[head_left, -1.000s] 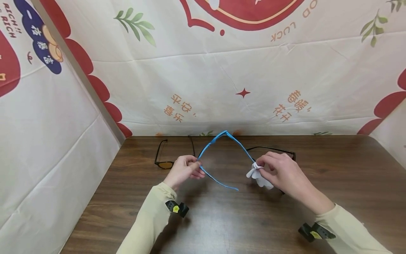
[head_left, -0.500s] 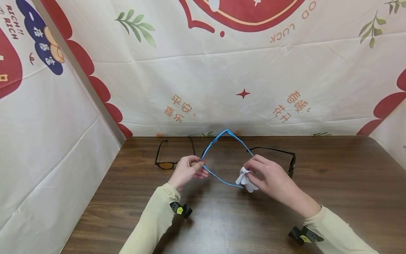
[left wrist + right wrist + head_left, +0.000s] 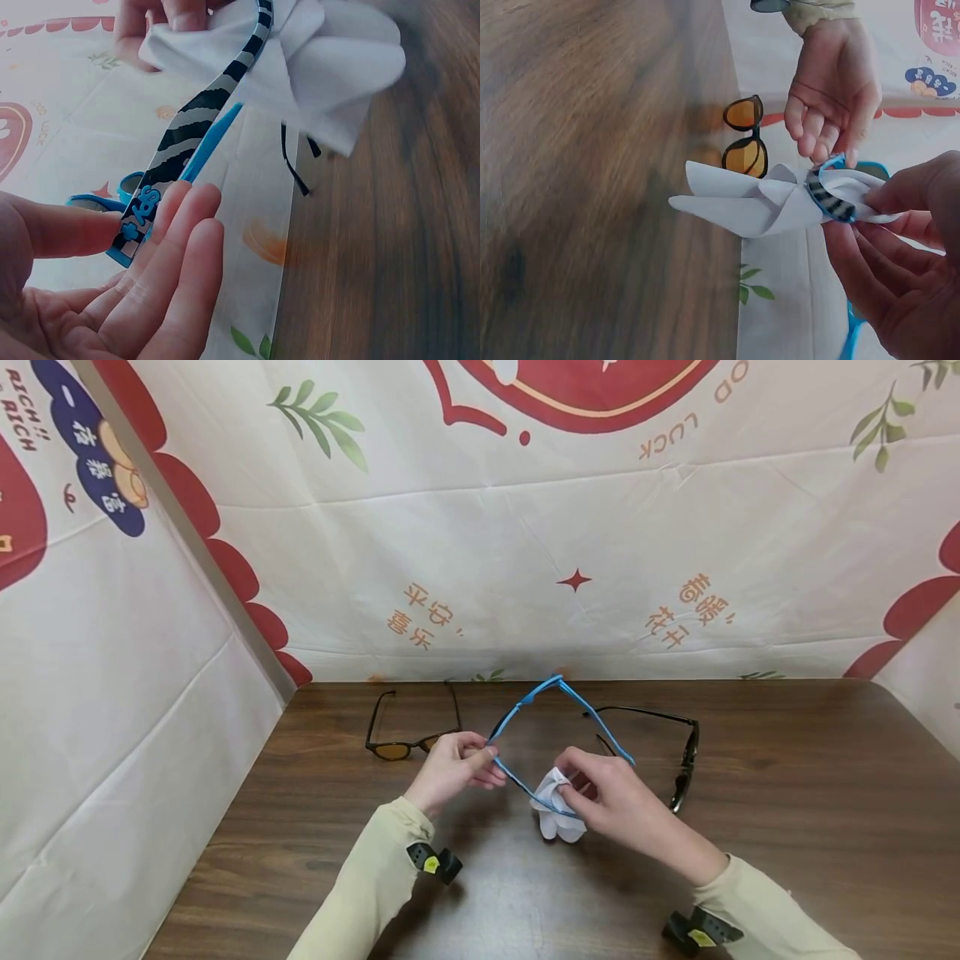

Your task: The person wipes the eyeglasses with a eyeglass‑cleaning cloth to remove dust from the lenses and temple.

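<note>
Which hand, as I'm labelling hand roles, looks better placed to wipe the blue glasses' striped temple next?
Probably the right hand: it pinches the white cloth, which lies against the striped temple. The left hand is occupied, holding that temple's front end.

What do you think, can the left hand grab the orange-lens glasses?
Probably not as it is: the left hand is pinching the blue glasses, though the orange-lens glasses lie just beyond it.

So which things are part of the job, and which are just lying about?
In the job:
blue-framed glasses with a black-and-white striped side
creased white cloth

Just lying about:
black-framed glasses with orange lenses
shiny black-framed glasses, further right
</note>
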Tool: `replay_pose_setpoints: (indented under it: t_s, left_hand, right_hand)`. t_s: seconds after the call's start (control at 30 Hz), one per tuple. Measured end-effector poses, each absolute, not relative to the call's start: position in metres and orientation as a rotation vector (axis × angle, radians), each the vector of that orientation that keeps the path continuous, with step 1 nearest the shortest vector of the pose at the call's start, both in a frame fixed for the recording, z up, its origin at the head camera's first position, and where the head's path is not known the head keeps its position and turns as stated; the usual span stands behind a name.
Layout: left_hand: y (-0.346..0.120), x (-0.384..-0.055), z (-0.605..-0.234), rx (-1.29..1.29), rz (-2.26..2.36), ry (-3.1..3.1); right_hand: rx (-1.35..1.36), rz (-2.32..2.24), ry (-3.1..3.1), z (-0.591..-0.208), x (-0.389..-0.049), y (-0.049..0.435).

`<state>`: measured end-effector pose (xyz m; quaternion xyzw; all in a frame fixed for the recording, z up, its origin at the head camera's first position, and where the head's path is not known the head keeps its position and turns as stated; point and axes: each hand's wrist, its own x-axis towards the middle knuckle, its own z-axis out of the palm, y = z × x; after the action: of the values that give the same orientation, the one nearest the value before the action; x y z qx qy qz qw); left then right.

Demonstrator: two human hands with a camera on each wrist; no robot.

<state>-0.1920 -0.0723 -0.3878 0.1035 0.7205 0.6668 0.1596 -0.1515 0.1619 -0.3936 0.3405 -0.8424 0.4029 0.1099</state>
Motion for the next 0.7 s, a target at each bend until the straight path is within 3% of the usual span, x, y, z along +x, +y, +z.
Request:
replay_pose_setpoints:
  t_s: [0.7]
  left_hand:
    - [-0.059, -0.177, -0.387, 0.388, 1.786, 2.053]
  right_hand:
    - [0.848, 1.503, -2.448, -0.388, -0.153, 0.140]
